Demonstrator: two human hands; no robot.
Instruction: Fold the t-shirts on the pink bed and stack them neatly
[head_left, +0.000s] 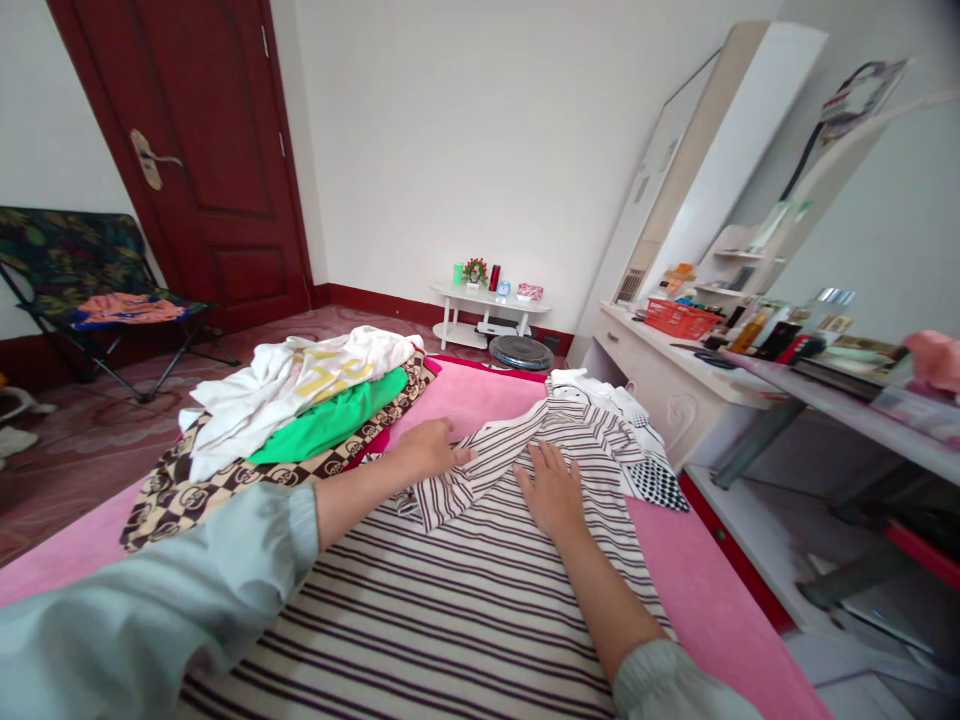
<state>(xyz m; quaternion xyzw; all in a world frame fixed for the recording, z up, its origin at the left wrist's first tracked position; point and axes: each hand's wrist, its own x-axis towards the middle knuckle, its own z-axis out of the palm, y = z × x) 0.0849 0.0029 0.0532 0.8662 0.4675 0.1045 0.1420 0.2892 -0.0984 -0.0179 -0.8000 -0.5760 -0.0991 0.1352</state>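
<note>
A white striped shirt (450,590) with dark lines lies spread over the pink bed, its near end running out of view at the bottom. One sleeve is folded across its body. At that sleeve's edge, my left hand (429,448) has its fingers closed on the cloth; the fingertips are partly hidden. My right hand (553,490) rests palm down on the upper part of the shirt, fingers spread.
To the left is a pile with a white garment (300,375), green cloth (330,418) and brown checked cloth (176,505). A black-and-white garment (656,475) lies right of the shirt on the pink bedcover (720,600). A white dresser (667,370) stands at the right.
</note>
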